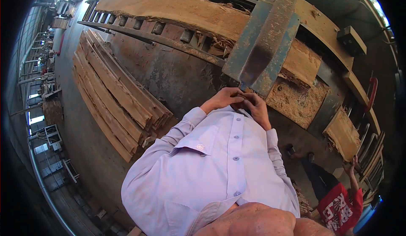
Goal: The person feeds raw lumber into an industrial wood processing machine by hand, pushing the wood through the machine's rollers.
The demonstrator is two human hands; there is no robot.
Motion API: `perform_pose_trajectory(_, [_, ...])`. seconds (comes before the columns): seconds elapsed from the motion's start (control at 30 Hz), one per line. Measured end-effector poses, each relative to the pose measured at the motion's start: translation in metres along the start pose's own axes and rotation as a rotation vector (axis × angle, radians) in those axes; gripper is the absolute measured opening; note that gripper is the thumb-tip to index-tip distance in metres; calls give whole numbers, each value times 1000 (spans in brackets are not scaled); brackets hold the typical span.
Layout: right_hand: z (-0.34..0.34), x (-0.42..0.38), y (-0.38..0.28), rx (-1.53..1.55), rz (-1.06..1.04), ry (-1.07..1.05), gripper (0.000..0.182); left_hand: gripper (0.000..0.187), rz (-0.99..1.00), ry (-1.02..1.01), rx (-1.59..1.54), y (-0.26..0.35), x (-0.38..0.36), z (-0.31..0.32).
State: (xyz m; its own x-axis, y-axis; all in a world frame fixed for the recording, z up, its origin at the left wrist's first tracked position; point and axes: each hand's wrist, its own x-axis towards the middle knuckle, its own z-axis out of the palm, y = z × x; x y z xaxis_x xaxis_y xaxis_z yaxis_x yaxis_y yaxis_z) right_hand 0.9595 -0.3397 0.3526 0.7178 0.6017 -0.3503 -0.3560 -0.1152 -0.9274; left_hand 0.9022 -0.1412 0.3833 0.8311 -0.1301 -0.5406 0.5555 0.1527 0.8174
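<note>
My left hand (226, 99) and my right hand (256, 107) meet in front of my shirt, at the near edge of a blue machine table (237, 62). Both hands have curled fingers, with the fingertips pressed together. Something small and dark seems to sit between them, but I cannot make out what it is. Just beyond my fingers, a dusty metal arm (270, 33) reaches down over the machine table. A long rough-edged board (177, 9) lies to the left on the roller conveyor (157, 27).
Stacked rough planks (114, 96) lie on the floor at left. To the right are a sawdust-covered surface (298, 102), a short board piece (300, 64) and a black box (352, 40). A person in a red shirt (338, 208) has a hand at another board (343, 134).
</note>
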Motion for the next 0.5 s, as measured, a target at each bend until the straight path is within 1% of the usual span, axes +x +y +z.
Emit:
perform_pose_trajectory(0.03, [6, 4, 5, -47, -42, -17, 23, 28, 18, 3, 55, -7, 1, -9])
perform_pose_trajectory(0.07, [7, 5, 9, -51, -39, -22, 23, 27, 35, 6, 110, -14, 0, -18])
perform_pose_trajectory(0.1, [5, 6, 12, -19, 14, 5, 23, 24, -19, -5, -24, -19, -1, -31])
perform_pose_trajectory(0.13, [2, 6, 13, 14, 68, 32, 24, 24, -13, -6, -26, -26, -2, -48])
perform_pose_trajectory(0.17, [-2, 3, 9, 9, 65, 32, 24, 23, -85, -34, -7, -34, -2, -69])
perform_pose_trajectory(0.2, [-8, -2, 3, 19, 55, 111, 22, 22, -158, -61, 12, -43, 0, -92])
perform_pose_trajectory(0.27, [-29, -12, 7, -8, -3, 277, 18, 22, -279, 31, 500, -64, 18, -145])
perform_pose_trajectory(0.3, [-48, -14, 13, -48, -52, 352, 17, 23, -163, 207, 647, -99, 37, -180])
perform_pose_trajectory(0.33, [-71, -14, 18, -170, -138, 475, 17, 24, -41, 385, 787, -130, 54, -210])
perform_pose_trajectory(0.37, [-94, -14, 20, -294, -224, 597, 17, 24, 12, 569, 155, -136, 62, -223])
perform_pose_trajectory(0.4, [-115, -15, 14, -451, -267, 725, 18, 23, 58, 710, -490, -142, 66, -233])
perform_pose_trajectory(0.43, [-133, -17, 7, -607, -309, 874, 19, 23, 96, 804, -282, -156, 73, -256])
perform_pose_trajectory(0.47, [-152, -20, 5, -659, -290, 963, 22, 22, 140, 893, -72, -163, 78, -279])
perform_pose_trajectory(0.5, [-172, -22, 3, -710, -268, 1052, 25, 21, 175, 939, -50, -137, 61, -276])
